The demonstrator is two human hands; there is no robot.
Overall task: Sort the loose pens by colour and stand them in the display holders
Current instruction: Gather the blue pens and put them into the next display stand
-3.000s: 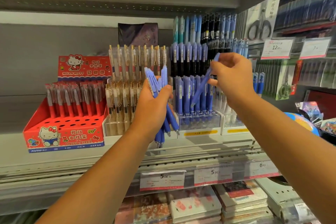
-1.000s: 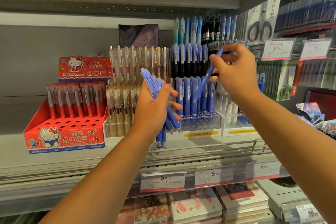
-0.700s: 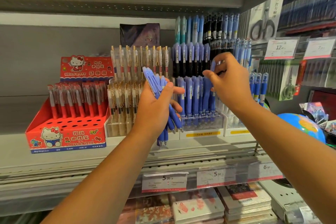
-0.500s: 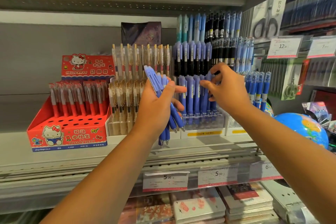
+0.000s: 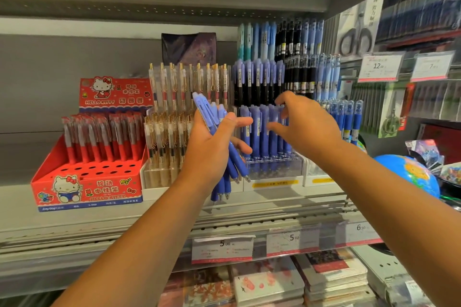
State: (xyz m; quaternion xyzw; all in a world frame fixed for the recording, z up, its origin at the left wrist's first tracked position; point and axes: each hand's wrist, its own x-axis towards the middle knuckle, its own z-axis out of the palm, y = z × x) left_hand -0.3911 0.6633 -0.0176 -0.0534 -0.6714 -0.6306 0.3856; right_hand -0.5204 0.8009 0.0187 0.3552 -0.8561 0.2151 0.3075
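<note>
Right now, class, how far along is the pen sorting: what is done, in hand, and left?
Done: a row of blue pens stands in the clear holder. In hand: the left hand grips a bundle of loose blue pens; the right hand is empty beside the row. Left: standing that bundle.

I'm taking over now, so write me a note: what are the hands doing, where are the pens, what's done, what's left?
Left hand: grips a bundle of blue pens, tips down.
Right hand: holds nothing, fingers loosely spread in front of the standing blue pens.
Done: that row of blue pens stands in the clear holder.
Left: stand the pens from the bundle in the holder with the matching colour.
</note>
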